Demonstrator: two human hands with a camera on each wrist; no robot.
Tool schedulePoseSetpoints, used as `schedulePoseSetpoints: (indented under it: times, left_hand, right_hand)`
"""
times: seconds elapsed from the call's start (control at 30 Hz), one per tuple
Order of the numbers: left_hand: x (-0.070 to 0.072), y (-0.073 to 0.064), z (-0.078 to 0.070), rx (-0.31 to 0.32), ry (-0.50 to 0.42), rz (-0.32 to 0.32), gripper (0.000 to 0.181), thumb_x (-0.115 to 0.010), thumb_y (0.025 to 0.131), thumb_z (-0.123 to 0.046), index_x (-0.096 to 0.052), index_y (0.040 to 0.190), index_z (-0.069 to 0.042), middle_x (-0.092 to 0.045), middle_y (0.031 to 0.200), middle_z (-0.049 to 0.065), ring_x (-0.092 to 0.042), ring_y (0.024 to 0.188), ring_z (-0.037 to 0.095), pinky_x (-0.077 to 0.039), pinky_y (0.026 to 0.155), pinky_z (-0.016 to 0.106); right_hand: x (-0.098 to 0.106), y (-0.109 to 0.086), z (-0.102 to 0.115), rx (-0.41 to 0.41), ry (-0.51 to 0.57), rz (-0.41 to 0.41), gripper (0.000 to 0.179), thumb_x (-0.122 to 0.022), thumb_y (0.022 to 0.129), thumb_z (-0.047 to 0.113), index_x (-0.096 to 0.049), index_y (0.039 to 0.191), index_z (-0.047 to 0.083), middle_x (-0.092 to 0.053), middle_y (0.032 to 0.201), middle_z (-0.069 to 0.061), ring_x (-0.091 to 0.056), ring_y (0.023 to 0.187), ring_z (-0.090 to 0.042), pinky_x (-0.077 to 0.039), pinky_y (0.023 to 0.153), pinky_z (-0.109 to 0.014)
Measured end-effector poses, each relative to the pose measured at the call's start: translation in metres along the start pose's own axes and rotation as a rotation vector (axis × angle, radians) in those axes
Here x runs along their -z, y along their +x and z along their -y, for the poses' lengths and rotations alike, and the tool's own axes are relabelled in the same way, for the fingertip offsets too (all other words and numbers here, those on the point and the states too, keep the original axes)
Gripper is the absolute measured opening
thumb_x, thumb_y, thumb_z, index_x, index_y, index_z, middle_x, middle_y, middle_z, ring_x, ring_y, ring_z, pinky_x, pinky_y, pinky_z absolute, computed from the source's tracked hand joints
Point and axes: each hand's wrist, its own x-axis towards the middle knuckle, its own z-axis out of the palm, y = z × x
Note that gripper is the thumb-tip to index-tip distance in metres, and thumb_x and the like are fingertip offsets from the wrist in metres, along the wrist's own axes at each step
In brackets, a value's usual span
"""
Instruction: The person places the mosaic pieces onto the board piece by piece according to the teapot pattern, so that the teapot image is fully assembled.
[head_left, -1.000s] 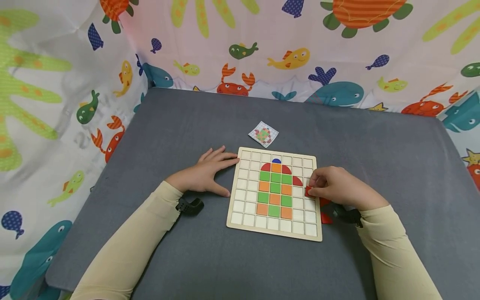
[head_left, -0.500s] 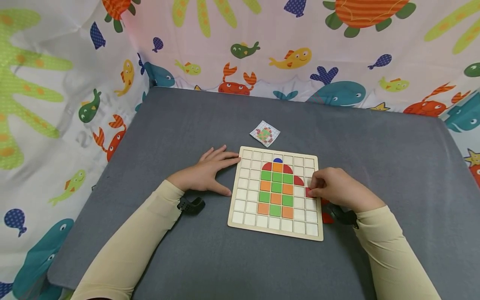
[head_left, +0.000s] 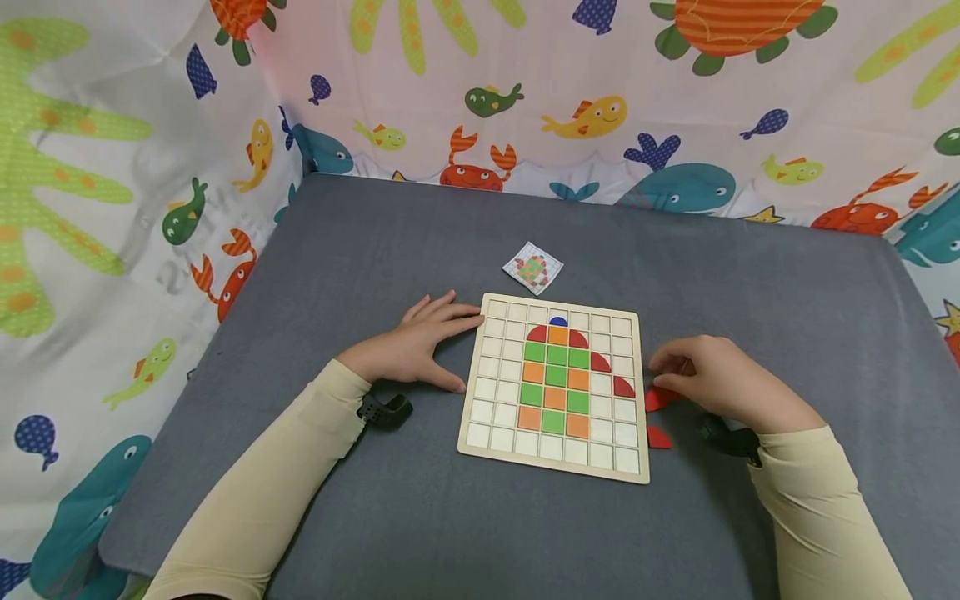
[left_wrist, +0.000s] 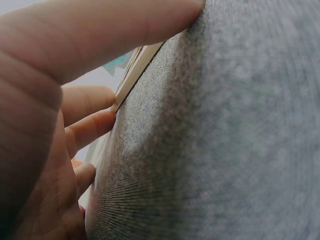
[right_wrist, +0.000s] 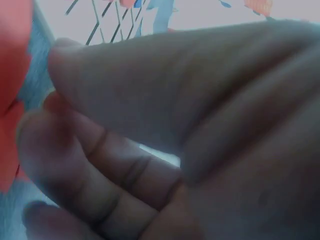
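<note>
A square wooden grid board (head_left: 468, 433) holds green, orange, dark red and blue tiles. My left hand (head_left: 412, 343) lies spread at its left side, a fingertip and the thumb at the edge; the left wrist view shows the fingers (left_wrist: 90, 127) by the board's rim. A dark red quarter-round tile (head_left: 623, 387) sits in a right-hand cell. My right hand (head_left: 716, 379) is just off the right edge, fingers loosely bent and nothing visible in them. Its fingertips hover beside loose red pieces (head_left: 660, 398), which show at the left of the right wrist view.
Another red piece (head_left: 659, 437) lies on the grey table (head_left: 375, 517) below the first ones. Behind the board is a small pattern card (head_left: 533, 268). A sea-animal print curtain (head_left: 420, 100) borders the back and left of the table.
My right hand, earlier pinching the dark red tile over the board, has let it go in its cell and moved right to the loose red pieces. My left hand stays at the board's edge.
</note>
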Motion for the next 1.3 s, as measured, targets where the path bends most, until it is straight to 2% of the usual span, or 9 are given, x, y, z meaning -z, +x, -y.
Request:
schedulePoseSetpoints:
  times: [0.23,0.47,0.63,0.8,0.9,1.07,1.17,1.3]
  left_hand:
    - [0.000,-0.001,0.000,-0.004,-0.006,0.003,0.106,-0.089,0.082,-0.050,-0.034,0.167,-0.020,-0.026,0.172,-0.004,0.003,0.164,0.026,0.008,0.129,0.055]
    - [0.001,-0.001,-0.001,-0.007,-0.012,0.002,0.107,-0.090,0.081,-0.049,-0.034,0.167,-0.019,-0.027,0.172,-0.003,0.002,0.164,0.027,0.008,0.129,0.055]
    - [0.001,0.000,-0.001,-0.005,-0.012,0.000,0.106,-0.090,0.081,-0.049,-0.034,0.167,-0.019,-0.027,0.172,-0.002,0.002,0.164,0.028,0.008,0.128,0.056]
    - [0.001,0.000,-0.002,-0.004,-0.014,0.001,0.107,-0.090,0.081,-0.048,-0.034,0.167,-0.019,-0.027,0.172,-0.003,0.002,0.164,0.027,0.008,0.128,0.055]
    - [0.001,0.000,-0.002,-0.003,-0.013,0.001,0.107,-0.090,0.081,-0.048,-0.034,0.167,-0.019,-0.027,0.172,-0.003,0.002,0.164,0.027,0.008,0.129,0.055]
    - [0.001,0.000,-0.002,-0.005,-0.011,0.001,0.107,-0.090,0.081,-0.048,-0.034,0.167,-0.019,-0.027,0.172,-0.003,0.002,0.164,0.027,0.008,0.128,0.055]
    - [0.001,-0.001,-0.002,-0.003,-0.013,0.002,0.107,-0.090,0.081,-0.049,-0.034,0.167,-0.019,-0.026,0.172,-0.003,0.002,0.164,0.027,0.008,0.128,0.055]
    - [0.001,0.000,-0.001,0.002,-0.012,0.003,0.106,-0.090,0.082,-0.049,-0.033,0.167,-0.019,-0.026,0.173,-0.003,0.003,0.164,0.026,0.008,0.129,0.054]
  right_hand:
    - [-0.005,-0.009,-0.009,-0.006,0.016,0.029,0.019,-0.085,0.089,0.018,-0.078,0.105,0.009,-0.064,0.079,0.007,-0.055,0.069,-0.010,-0.046,0.062,-0.028]
    - [-0.013,-0.015,-0.010,0.057,0.038,0.028,0.025,-0.087,0.088,0.016,-0.078,0.109,0.010,-0.061,0.077,0.009,-0.052,0.067,-0.006,-0.045,0.060,-0.026]
    - [-0.018,-0.016,-0.008,0.097,0.021,0.001,0.020,-0.090,0.084,0.018,-0.078,0.099,0.014,-0.059,0.081,0.009,-0.051,0.073,-0.008,-0.045,0.062,-0.026]
    - [-0.019,-0.017,-0.005,0.062,0.004,-0.011,0.020,-0.091,0.082,0.018,-0.072,0.088,0.017,-0.058,0.080,0.006,-0.052,0.072,-0.012,-0.045,0.060,-0.027]
    - [-0.019,-0.019,-0.004,0.047,0.004,-0.014,0.020,-0.091,0.083,0.016,-0.071,0.087,0.017,-0.059,0.076,0.007,-0.052,0.068,-0.011,-0.045,0.058,-0.027]
    - [-0.018,-0.024,-0.002,0.108,-0.015,-0.063,0.014,-0.088,0.085,0.011,-0.079,0.095,0.014,-0.062,0.079,0.011,-0.051,0.067,-0.004,-0.046,0.058,-0.025]
    - [-0.019,-0.027,0.001,0.149,-0.017,-0.106,0.013,-0.087,0.085,0.008,-0.082,0.095,0.015,-0.061,0.078,0.012,-0.049,0.064,-0.001,-0.045,0.056,-0.024]
    - [-0.021,-0.029,0.008,0.150,0.029,-0.136,0.013,-0.088,0.085,0.012,-0.081,0.094,0.017,-0.064,0.077,0.014,-0.052,0.063,0.000,-0.047,0.056,-0.024]
